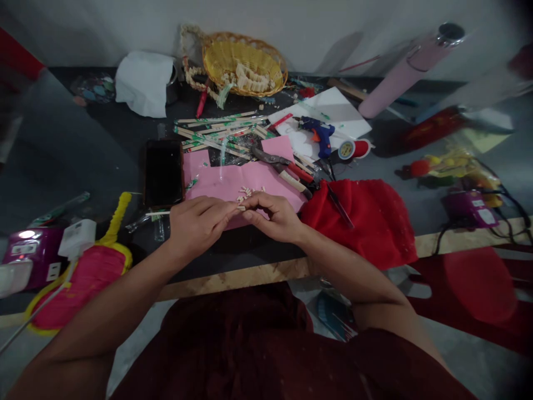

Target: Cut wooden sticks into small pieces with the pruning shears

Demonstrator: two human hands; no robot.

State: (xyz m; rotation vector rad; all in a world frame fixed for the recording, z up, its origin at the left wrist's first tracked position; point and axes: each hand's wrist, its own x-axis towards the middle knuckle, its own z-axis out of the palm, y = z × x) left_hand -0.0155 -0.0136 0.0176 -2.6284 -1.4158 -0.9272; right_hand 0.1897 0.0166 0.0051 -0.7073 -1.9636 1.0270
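Observation:
My left hand (202, 219) is closed around a thin wooden chopstick (158, 213), whose pale end sticks out to the left past the wrist. At the stick's other tip, between both hands, my right hand (272, 215) pinches with thumb and forefinger; the exact contact is too small to make out. Just beyond the fingers, several short cut wooden pieces (245, 193) lie on a pink sheet (225, 180). Pliers-like cutters (287, 166) with red and grey handles rest on the sheet's right side. Further back lies a pile of wrapped chopsticks (216, 133).
A black phone (164, 172) lies left of the pink sheet. Right of it are a red cloth (362, 219), a blue glue gun (318, 132) and a red thread spool (361, 148). A wicker basket (212, 55) and pink bottle (400, 78) stand behind.

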